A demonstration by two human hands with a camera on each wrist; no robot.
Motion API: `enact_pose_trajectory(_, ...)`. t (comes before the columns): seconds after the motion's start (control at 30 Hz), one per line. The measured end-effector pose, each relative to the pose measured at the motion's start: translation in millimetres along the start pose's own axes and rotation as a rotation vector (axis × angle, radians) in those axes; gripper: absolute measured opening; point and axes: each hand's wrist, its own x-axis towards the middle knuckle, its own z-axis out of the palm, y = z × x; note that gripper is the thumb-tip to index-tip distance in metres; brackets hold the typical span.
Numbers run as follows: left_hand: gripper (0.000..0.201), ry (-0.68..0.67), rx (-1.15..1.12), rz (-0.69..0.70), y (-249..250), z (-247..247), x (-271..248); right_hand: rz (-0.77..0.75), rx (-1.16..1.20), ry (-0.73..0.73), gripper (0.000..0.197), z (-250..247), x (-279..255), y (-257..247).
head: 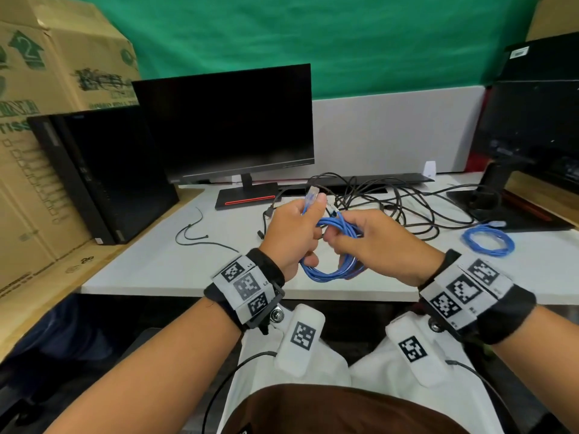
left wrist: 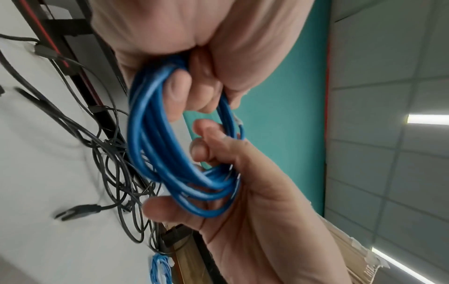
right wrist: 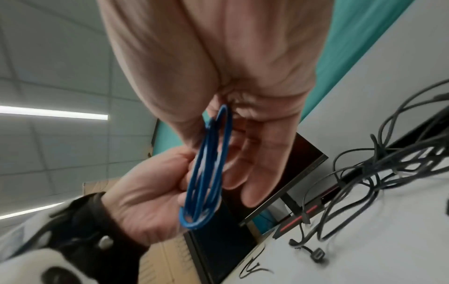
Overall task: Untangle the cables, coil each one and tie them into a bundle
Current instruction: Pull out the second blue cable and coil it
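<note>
both hands grip the blue cable coil (head: pixel 333 245) — left hand (head: pixel 291 233) pinching its plug end, right hand (head: pixel 372 242) steadying loops; wrap that end snugly round them.

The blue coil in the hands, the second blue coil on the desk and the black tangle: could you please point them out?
held blue coil (head: pixel 332 272), head view, lower loop
second blue coil (head: pixel 488 242), head view, front strands
black cable tangle (head: pixel 404 208), head view, crossing strands

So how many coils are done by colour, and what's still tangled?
Blue coils: 2, one in both hands, one on the desk.
Black coils: 0; the black cables lie in 1 tangle, their number unclear.
Total coiled: 2.
</note>
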Motion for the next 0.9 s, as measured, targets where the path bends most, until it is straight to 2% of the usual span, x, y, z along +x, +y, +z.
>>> enact_pose_trajectory(0.07, 0.027, -0.007, -0.002, 0.018, 1, -1, 1, -0.007, -0.004, 0.061, 0.01, 2, 2, -2)
enact_pose_trajectory(0.2, 0.028, -0.037, -0.018, 0.065, 3, -1, 1, -0.093, -0.009, 0.162, 0.031, 10, 1, -3)
enact_pose_trajectory(0.3, 0.03, -0.105, -0.04, 0.046, 5, -5, 1, -0.103, 0.127, 0.171, 0.028, 9, 1, -5)
enact_pose_trajectory(0.43, 0.033, -0.24, -0.161, -0.011, 9, -10, 1, -0.025, 0.387, 0.22, 0.021, 5, 2, -10)
enact_pose_trajectory(0.53, 0.041, -0.271, -0.171, 0.008, 10, -8, 1, 0.107, 0.538, 0.289, 0.021, -1, 5, -11)
enact_pose_trajectory(0.6, 0.038, -0.298, -0.132, 0.053, 9, -7, 0, 0.158, 0.622, 0.301, 0.019, -6, 6, -11)
enact_pose_trajectory(0.67, 0.032, -0.297, -0.034, 0.123, 8, -6, -2, 0.172, 0.652, 0.292, 0.018, -9, 6, -10)
enact_pose_trajectory(0.73, 0.03, -0.244, 0.174, 0.244, 7, -5, -3, 0.189, 0.626, 0.28, 0.021, -11, 7, -7)
enact_pose_trajectory(0.83, 0.024, -0.13, 0.63, 0.503, 1, -3, -3, 0.184, 0.447, 0.247, 0.026, -11, 8, -4)
enact_pose_trajectory(0.9, 0.021, -0.094, 0.828, 0.603, -2, -1, -5, 0.164, 0.28, 0.215, 0.028, -11, 9, -3)
